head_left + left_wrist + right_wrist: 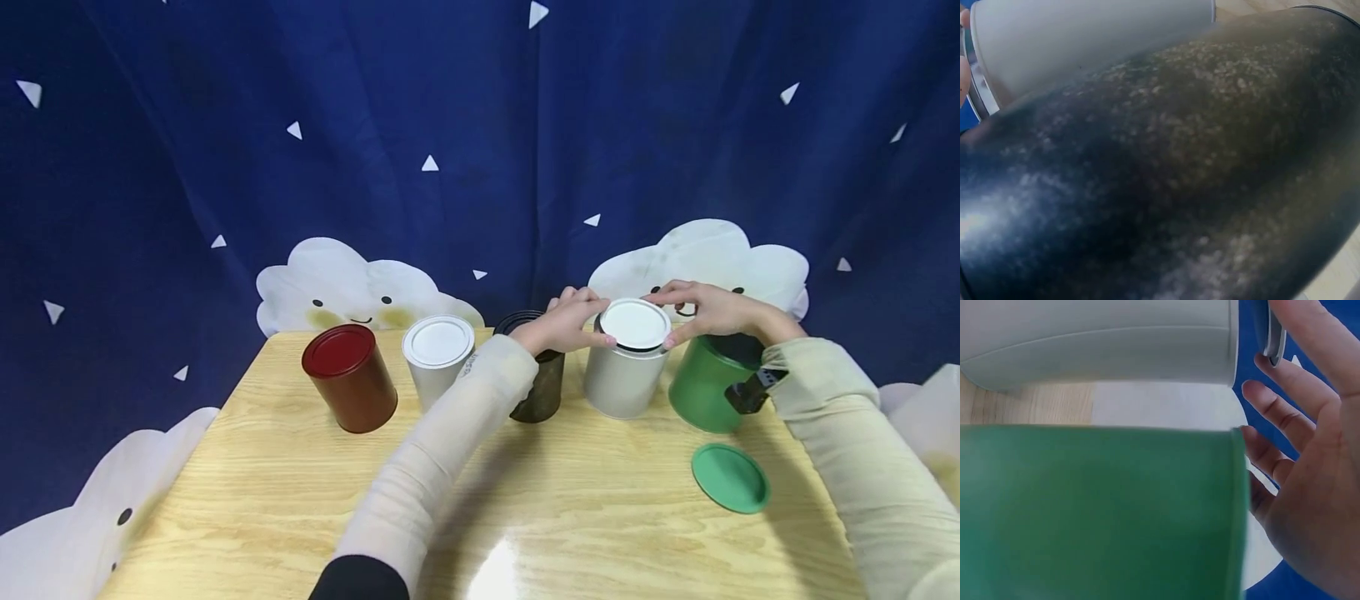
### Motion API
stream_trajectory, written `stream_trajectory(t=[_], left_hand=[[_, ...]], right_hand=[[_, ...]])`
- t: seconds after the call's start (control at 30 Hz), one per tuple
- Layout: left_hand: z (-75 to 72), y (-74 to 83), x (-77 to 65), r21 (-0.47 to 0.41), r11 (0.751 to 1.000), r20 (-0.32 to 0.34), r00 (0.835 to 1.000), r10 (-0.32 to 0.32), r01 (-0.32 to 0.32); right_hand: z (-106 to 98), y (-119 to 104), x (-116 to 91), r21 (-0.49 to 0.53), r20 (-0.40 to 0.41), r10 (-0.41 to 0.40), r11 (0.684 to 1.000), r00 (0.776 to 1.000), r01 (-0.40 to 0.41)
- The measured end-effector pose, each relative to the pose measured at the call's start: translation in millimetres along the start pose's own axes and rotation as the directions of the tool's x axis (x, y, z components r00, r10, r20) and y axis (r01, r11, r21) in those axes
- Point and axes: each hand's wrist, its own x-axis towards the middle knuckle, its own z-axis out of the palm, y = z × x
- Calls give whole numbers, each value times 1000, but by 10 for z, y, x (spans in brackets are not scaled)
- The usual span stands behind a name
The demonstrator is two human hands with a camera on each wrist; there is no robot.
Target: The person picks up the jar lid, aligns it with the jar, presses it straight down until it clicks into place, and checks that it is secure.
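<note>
My left hand (566,323) and right hand (708,310) hold a round white lid (636,323) by its edge from opposite sides. It sits just over the mouth of an off-white can (621,383), with a dark gap showing below its front edge. In the right wrist view a gap shows between the lid (1277,340) and the can's rim, with my fingertips at the lid's edge. A dark mottled can (1166,156) fills most of the left wrist view, hiding most of that hand. The green can (1097,512) stands below my right wrist, its dark mouth uncovered.
A green lid (731,477) lies on the wooden table (600,517) in front of the green can. To the left stand a lidded red can (356,387) and a lidded white can (438,342). A blue curtain (480,125) with clouds hangs behind.
</note>
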Motion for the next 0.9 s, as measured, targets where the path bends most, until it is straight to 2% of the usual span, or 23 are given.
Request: stream_trajectory(t=[0.47, 0.73, 0.9], left_hand=[[54, -21, 49, 49, 998, 41, 998, -47, 45], [71, -9, 41, 42, 997, 70, 996, -63, 61], [67, -1, 36, 62, 997, 41, 998, -56, 53]], right_hand=[[18, 37, 34, 5, 63, 1, 1000, 998, -1], [23, 46, 34, 6, 109, 74, 997, 991, -75], [26, 41, 32, -2, 101, 80, 997, 992, -80]])
